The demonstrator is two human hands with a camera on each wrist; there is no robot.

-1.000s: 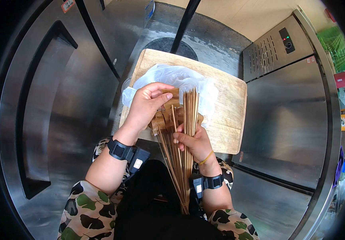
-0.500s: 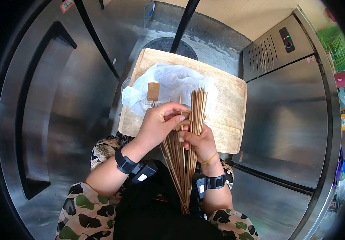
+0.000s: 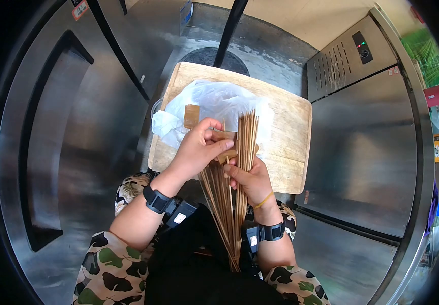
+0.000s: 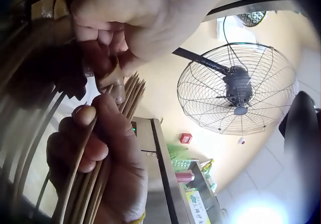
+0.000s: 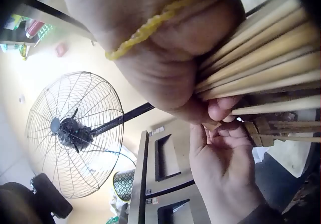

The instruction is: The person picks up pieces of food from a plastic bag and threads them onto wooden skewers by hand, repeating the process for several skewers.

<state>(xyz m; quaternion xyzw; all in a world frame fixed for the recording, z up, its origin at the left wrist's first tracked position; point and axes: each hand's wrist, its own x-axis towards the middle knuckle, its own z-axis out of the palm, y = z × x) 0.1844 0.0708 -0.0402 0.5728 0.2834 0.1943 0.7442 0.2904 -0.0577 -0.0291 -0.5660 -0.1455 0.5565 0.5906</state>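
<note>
- Mid-run, by the look of it: the left hand [image 3: 199, 147] pinches a folded brown strip [image 3: 223, 135] between thumb and fingers, close to the right hand's fingertips.
- The right hand [image 3: 254, 180], at the left's four o'clock, grips a bundle of bare skewers [image 3: 247, 132], tips toward twelve. Its thumb and fingers also pinch a single skewer [image 3: 230, 203], set slightly apart.
- Done, as far as can be judged: brown folded pieces [image 5: 258, 133], seen beside the hands in the right wrist view, appear to sit on several sticks. In the head view a fan of shafts [image 3: 214, 190] spreads at the right hand's eight o'clock; its upper ends are partly hidden, so a count cannot be given.
- Unfinished: the strip in the left hand seems not fully settled on a stick, and the bundle's visible tips carry nothing.
- Also unused, one loose brown piece [image 3: 191, 117] lies just beyond the left hand, near its twelve o'clock, on a crumpled plastic bag [image 3: 204, 94] atop a wooden board [image 3: 288, 132].
- Whether the bag's folds hold more pieces cannot be told; the many bare sticks suggest a good share remains.
</note>
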